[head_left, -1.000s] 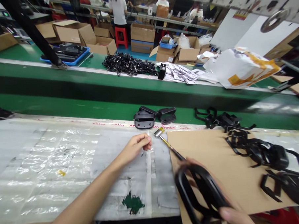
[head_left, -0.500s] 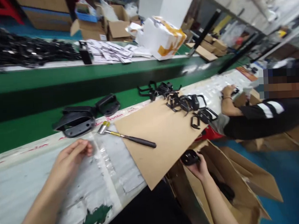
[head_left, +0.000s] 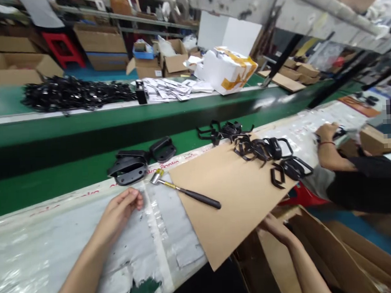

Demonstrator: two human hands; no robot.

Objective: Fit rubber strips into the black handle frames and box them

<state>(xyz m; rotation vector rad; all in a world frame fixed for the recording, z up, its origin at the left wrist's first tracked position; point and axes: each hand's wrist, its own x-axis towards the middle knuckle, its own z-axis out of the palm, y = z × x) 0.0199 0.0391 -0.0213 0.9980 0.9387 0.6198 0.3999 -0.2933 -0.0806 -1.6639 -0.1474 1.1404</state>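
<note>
My left hand [head_left: 123,208] rests over the plastic-covered bench with its fingers curled in and nothing visible in them. Just beyond it sit black plastic handle-like housings [head_left: 130,169]. A hammer [head_left: 197,197] with a black grip lies on a cardboard sheet [head_left: 223,180], its head toward my left hand. My right hand [head_left: 273,227] is low at the sheet's front edge, above an open carton [head_left: 303,245]. Its fingers are hidden behind the sheet, so what it holds does not show. Black bracket-like frames [head_left: 260,148] are piled at the sheet's far right corner.
A green conveyor [head_left: 68,139] runs behind the bench. Beyond it lie a heap of black parts [head_left: 79,93], paper leaflets [head_left: 167,88] and a taped white box [head_left: 226,71]. At right, a co-worker's hand [head_left: 327,132] works at the same bench.
The view has swung left and up. My right hand, which held a black plastic part above the carton, now has its fingers behind the sheet's edge. My left hand stays curled on the bench.
</note>
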